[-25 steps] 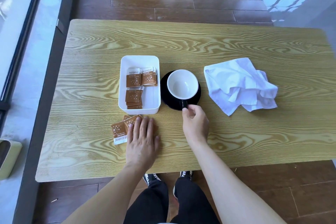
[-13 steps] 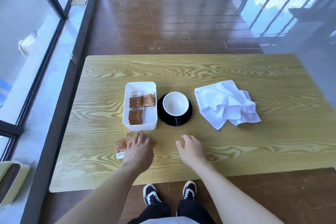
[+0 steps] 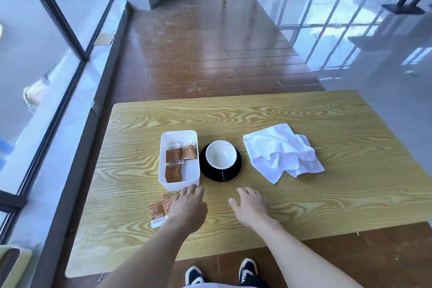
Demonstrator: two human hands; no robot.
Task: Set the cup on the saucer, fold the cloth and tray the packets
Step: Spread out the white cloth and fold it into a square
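The cup (image 3: 221,156) sits on its saucer (image 3: 235,170); the cloth (image 3: 280,152) lies crumpled to their right. Loose packets (image 3: 159,210) lie before the tray (image 3: 178,134), under the flat, relaxed left hand (image 3: 187,209), likely to be gathered next; the right hand (image 3: 251,206) hovers empty over the bench (image 3: 327,194)

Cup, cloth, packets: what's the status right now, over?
Both hands open: left hand on loose packets, right hand empty. Cup on saucer. Cloth crumpled, unfolded. Nothing in the way.
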